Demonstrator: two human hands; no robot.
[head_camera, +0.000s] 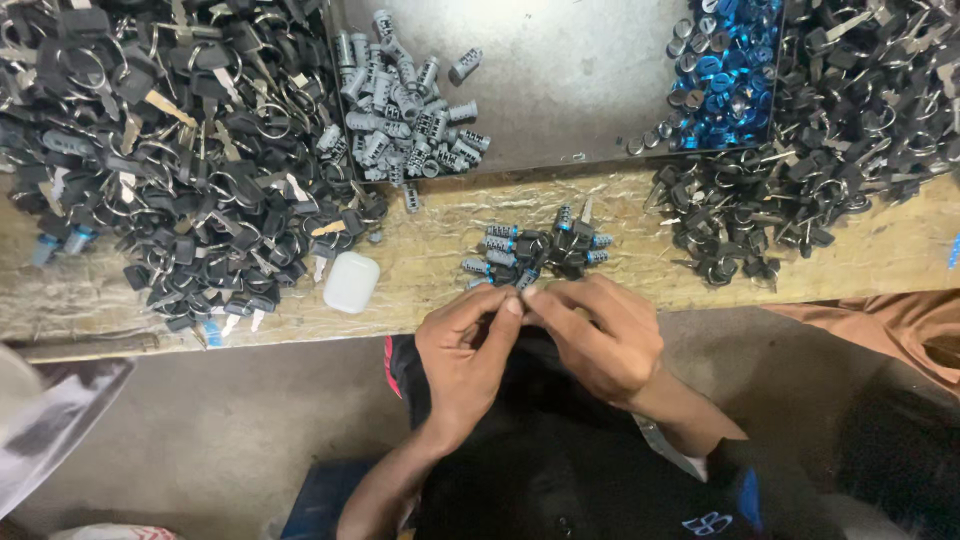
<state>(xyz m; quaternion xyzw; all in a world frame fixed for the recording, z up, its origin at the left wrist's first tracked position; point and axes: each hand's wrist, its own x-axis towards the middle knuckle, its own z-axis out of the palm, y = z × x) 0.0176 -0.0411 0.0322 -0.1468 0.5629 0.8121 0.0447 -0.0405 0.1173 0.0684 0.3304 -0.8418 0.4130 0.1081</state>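
Two hands meet at the near edge of the wooden bench (440, 225), pinching one small part between them.

I see my left hand (462, 362) and right hand (598, 340) with fingertips closed together on a tiny piece; it is too hidden to tell what it is. Just beyond the fingertips lies a small cluster of lock cylinders with keys (540, 252). A white case (351, 282) sits to the left, beside a big heap of black-headed keys (170, 160). Grey cylinders (405, 110) and blue caps (722, 72) lie on a metal tray (570, 70).
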